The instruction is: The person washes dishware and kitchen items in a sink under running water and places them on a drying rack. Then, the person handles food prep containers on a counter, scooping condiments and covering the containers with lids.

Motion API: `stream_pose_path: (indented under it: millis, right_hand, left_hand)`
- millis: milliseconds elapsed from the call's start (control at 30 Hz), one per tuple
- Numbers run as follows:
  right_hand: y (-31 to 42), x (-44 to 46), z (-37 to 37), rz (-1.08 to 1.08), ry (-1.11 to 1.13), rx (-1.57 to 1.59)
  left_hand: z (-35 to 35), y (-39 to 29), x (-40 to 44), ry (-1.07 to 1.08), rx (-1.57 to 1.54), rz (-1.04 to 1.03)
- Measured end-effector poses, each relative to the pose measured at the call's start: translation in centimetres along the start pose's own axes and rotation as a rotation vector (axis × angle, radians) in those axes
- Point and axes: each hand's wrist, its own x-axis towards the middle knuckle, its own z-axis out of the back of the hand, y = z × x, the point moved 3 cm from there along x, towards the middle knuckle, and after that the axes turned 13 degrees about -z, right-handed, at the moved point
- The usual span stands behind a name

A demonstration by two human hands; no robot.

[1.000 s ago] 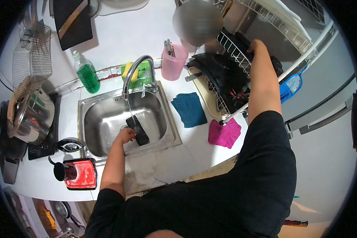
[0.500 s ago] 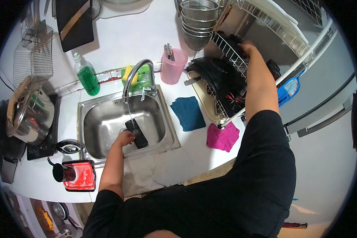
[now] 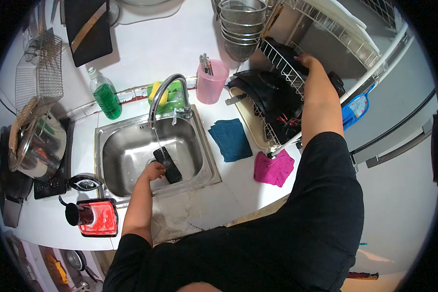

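Observation:
Over the sink [image 3: 126, 151], my left hand [image 3: 154, 171] has its fingers closed on the near side of a black rectangular object [image 3: 168, 165]. A thin stream from the curved faucet [image 3: 168, 80] falls on that object's upper end. My right hand [image 3: 306, 60] reaches into the white wire dish rack [image 3: 284, 65], at a dark item [image 3: 280, 51] there. Its fingertips are partly hidden against the dark item, so its grip is unclear. Black dishes [image 3: 267, 92] stand in the rack's lower part.
A blue cloth [image 3: 230, 140] and a pink cloth [image 3: 274, 168] lie right of the sink. Behind it are a pink cup [image 3: 212, 82], a sponge [image 3: 158, 92] and a green soap bottle [image 3: 105, 95]. A red tray [image 3: 102, 218] and pots [image 3: 44, 148] stand left.
My right hand has shifted slightly within the rack, and the dark item near it has moved up and left since the first frame. My left hand stays at the black object under the water.

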Motion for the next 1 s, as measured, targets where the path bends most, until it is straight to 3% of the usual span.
stream_pose_path:
  millis: [67,133,167,200,233,333,433,500,567,600,633,667,700,733,767,833,900,967,1000]
  right_hand:
    - [0.4,-0.7,1.6,-0.035,-0.048,0.095]
    - [0.8,-2.2,5.5,-0.093,-0.265,0.269]
    - [1.6,-2.9,8.0,-0.034,-0.439,0.368]
    - [3.0,-4.9,10.6,-0.045,-0.593,0.223]
    - [4.2,-7.0,12.3,0.101,-0.589,0.222]
    - [7.8,-10.1,13.4,0.306,-0.214,0.022]
    - [10.6,-24.7,9.1,0.7,0.07,0.179]
    - [13.4,-32.7,1.4,0.798,0.406,0.222]
    - [17.0,-36.8,-9.0,0.955,0.913,0.175]
    - [19.3,-37.7,-15.1,1.021,0.974,0.195]
    - [21.6,-38.0,-21.1,0.883,1.133,0.414]
    - [23.4,-39.2,-23.8,0.806,1.153,0.577]
    - [24.9,-40.5,-25.1,0.659,1.23,0.736]
    - [26.2,-41.6,-25.5,0.595,1.354,0.859]
    - [27.5,-42.2,-24.9,0.539,1.47,0.985]
    - [29.0,-43.2,-23.7,0.502,1.623,1.026]
    - [29.8,-43.0,-22.6,0.593,1.536,1.029]
    - [29.6,-42.4,-21.8,0.575,1.325,0.991]
    - [29.6,-42.6,-21.4,0.688,1.04,0.828]
  left_hand:
    - [0.1,-0.2,-0.1,-0.016,-0.016,-0.01]
    - [0.3,-0.2,0.1,0.026,0.154,-0.121]
    - [0.4,0.2,0.3,-0.001,0.217,-0.14]
    - [0.4,0.5,0.4,-0.033,0.272,-0.14]
    - [0.5,0.3,0.3,-0.069,0.237,-0.14]
    - [1.2,2.3,0.7,-0.208,0.503,-0.056]
    - [2.3,-0.9,-0.7,-0.603,0.647,0.006]
    - [2.4,-0.4,0.2,-0.681,0.113,0.048]
    - [1.5,0.5,2.8,-0.634,-0.343,-0.135]
    - [1.1,-1.7,2.4,-0.581,-0.378,-0.139]
    - [1.1,-4.1,1.9,-0.527,-0.412,-0.15]
    - [1.2,-3.1,3.2,-0.542,0.08,-0.234]
    - [0.6,-2.8,4.1,-0.408,0.554,-0.28]
    - [-0.7,-4.9,2.2,-0.066,0.827,-0.207]
    - [-2.4,-1.8,4.1,0.243,1.062,-0.211]
    - [-4.1,-2.0,1.8,0.243,0.709,-0.025]
    - [-4.5,-2.3,2.0,0.369,0.922,-0.108]
    - [-5.0,-3.4,0.9,0.54,1.4,-0.334]
    - [-5.3,-1.9,1.8,0.524,1.486,-0.415]
